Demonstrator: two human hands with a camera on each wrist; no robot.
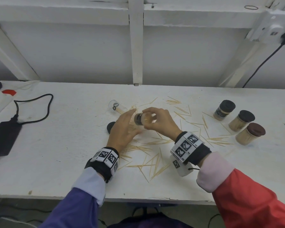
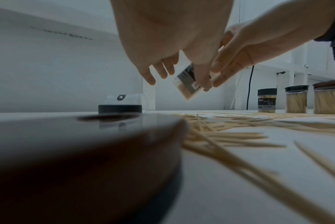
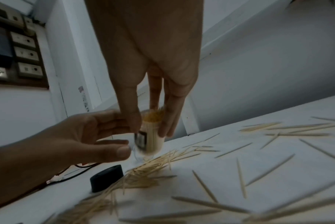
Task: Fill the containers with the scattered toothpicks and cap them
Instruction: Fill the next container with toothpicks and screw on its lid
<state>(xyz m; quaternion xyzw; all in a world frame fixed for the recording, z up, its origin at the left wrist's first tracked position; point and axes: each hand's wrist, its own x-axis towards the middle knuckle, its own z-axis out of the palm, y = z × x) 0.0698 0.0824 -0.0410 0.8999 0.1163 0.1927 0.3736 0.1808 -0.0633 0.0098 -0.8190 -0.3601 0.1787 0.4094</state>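
Right now the right hand (image 1: 160,122) pinches a clear container (image 1: 142,119) packed with toothpicks, thumb on one side and fingers on the other, holding it off the worktop (image 1: 56,162) near the middle of the scatter. The left hand (image 1: 123,127) sits just beside it at about nine o'clock, fingers loosely straight and spread, closed on nothing; whether its fingertips actually touch the container wall I cannot tell, since the container is blurred in every view. From the right wrist view the container's long axis runs roughly upright but tilted, its open mouth up with toothpick ends showing at the rim. It carries no cap. A loose black cap (image 1: 111,127) lies flat on the worktop at about eight o'clock from the container, just past the left hand, so the left hand is clearly the nearer one to fetch it. A second clear container (image 1: 116,106) lies on its side at about ten o'clock, nearly empty. Three capped containers (image 1: 242,120) stand well apart at three o'clock. Many scattered toothpicks (image 1: 148,163) lie around and below the hands. Capping this container looks like the step in hand, with one more to fill.
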